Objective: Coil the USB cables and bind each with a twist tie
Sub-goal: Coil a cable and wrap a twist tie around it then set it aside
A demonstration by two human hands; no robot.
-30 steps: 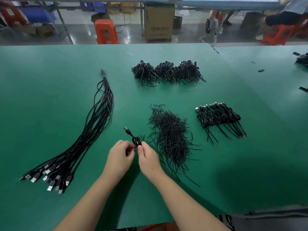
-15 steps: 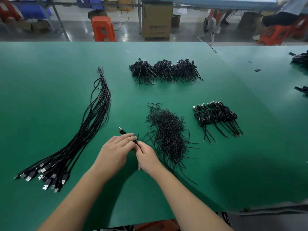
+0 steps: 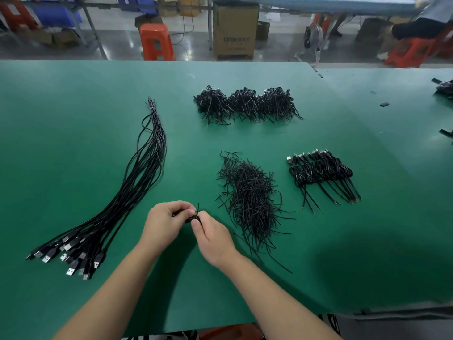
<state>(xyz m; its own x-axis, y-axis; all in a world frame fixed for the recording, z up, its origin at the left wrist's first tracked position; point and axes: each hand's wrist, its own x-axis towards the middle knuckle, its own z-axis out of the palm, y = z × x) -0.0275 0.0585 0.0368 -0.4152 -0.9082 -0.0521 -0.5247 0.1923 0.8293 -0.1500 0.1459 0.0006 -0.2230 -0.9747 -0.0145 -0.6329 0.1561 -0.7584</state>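
Over the green table [image 3: 73, 123], my left hand [image 3: 164, 223] grips a small coiled black USB cable [image 3: 192, 219], mostly hidden under its curled fingers. My right hand [image 3: 213, 238] pinches the black twist tie [image 3: 197, 209] at the coil, one tie end sticking up. A long bundle of uncoiled black USB cables [image 3: 137, 187] lies to the left, plugs toward me. A loose heap of twist ties [image 3: 250, 200] sits right of my hands. A row of coiled, tied cables [image 3: 321, 173] lies further right.
Three heaps of coiled cables [image 3: 245, 104] lie at the back of the table. More black parts [image 3: 445, 88] sit at the far right edge. Beyond the table stand an orange stool [image 3: 157, 41] and a cardboard box [image 3: 235, 30]; a seated person [image 3: 421, 23] is at top right.
The USB plug that stuck out above my left hand is now covered by its fingers. Both hands stay together on the coil, the right hand working the tie.
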